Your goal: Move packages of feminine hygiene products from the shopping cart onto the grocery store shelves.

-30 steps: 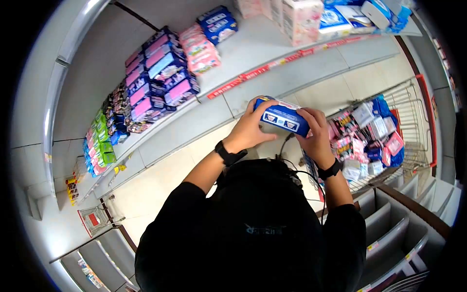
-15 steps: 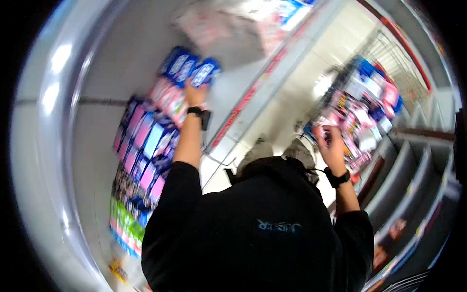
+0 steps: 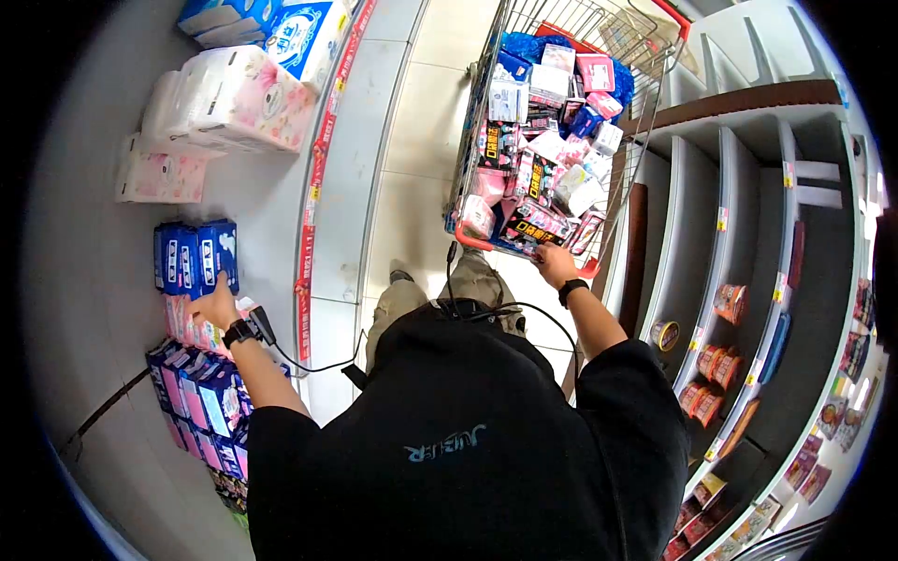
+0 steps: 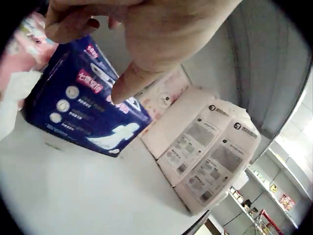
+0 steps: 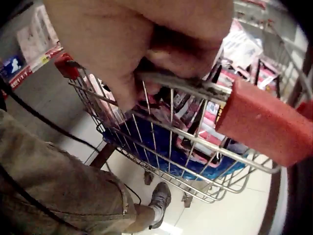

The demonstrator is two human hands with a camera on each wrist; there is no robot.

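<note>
Left hand [image 3: 213, 307] loose — blue pack [image 4: 83, 107] under its thumb — right hand [image 3: 554, 265] grips cart handle [image 5: 254, 120].

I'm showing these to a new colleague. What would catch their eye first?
The cart stands in the aisle, heaped with bright packs, and the right hand grips its handle. On the other side, the left hand touches the blue packs on the shelf, beside pink paper rolls.
</note>
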